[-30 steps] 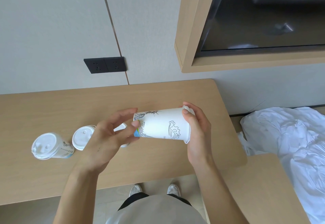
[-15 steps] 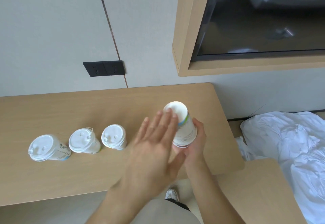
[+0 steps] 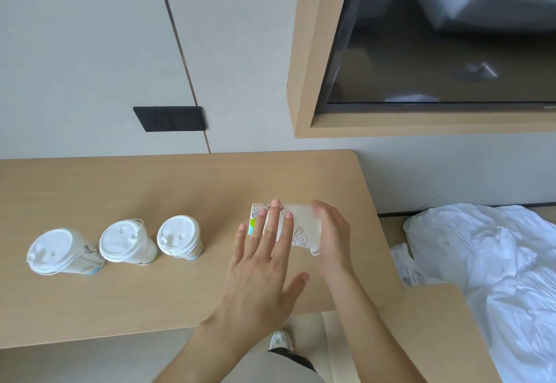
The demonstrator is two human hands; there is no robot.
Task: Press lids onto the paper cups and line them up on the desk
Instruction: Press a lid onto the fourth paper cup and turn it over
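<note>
Paper cup (image 3: 301, 229) on its side above the desk (image 3: 120, 187), right of centre, narrow end to the left; motion-blurred, print barely legible. Can't tell whether it touches the desk.

Left hand (image 3: 264, 265): flat, fingers straight and spread, laid across the cup's side, hiding its middle.

Right hand (image 3: 332, 232): fingers curled round the cup's wide end, holding it; thumb hidden. Mouth covered, so lid can't be confirmed.

Three lidded cups (image 3: 125, 241) upright in a row at left, well apart from the hands. Both forearms cut off by the frame's bottom.
</note>
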